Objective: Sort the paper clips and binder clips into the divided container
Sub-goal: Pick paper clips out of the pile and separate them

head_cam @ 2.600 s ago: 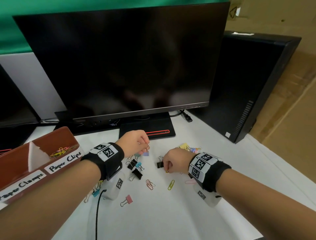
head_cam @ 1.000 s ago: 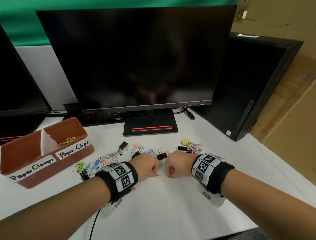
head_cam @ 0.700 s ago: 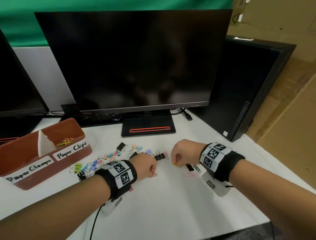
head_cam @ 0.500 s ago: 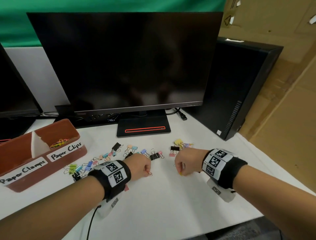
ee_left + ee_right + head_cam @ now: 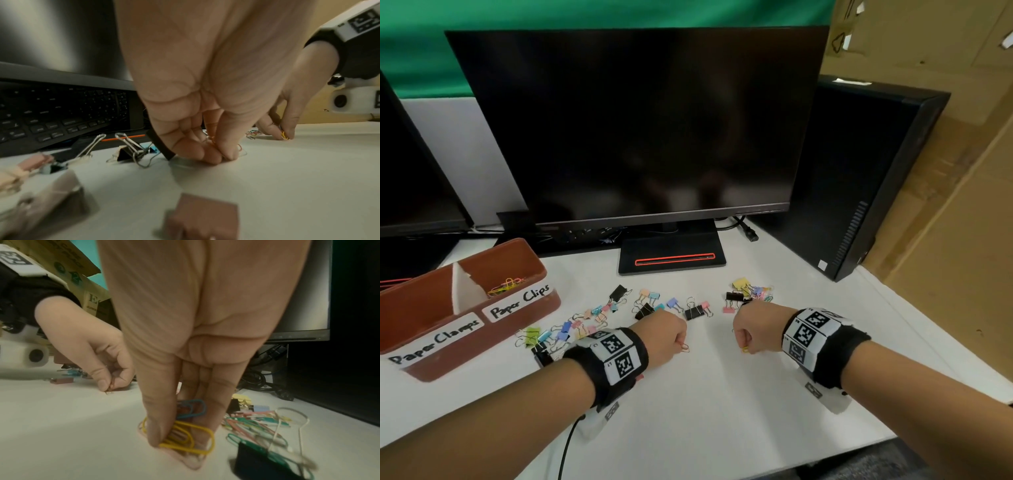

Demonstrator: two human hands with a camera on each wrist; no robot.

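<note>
A smooth, matt white table [image 5: 722, 428] holds binder clips [image 5: 693, 311] with shiny wire handles and glossy coated yellow paper clips [image 5: 185, 443]. The brown container [image 5: 465, 342] looks like matt plastic with white paper labels. The monitor [image 5: 633, 120] screen is dark and glossy.

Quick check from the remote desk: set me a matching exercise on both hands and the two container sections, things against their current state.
Things:
1. left hand
2. right hand
3. Paper Clips compartment
4. Paper Clamps compartment

States:
A. pinches yellow paper clip
B. holds a few coloured paper clips
C. pinches orange paper clip
D. nothing visible inside

Pairs: 1-C, 2-A, 3-B, 4-D
</note>
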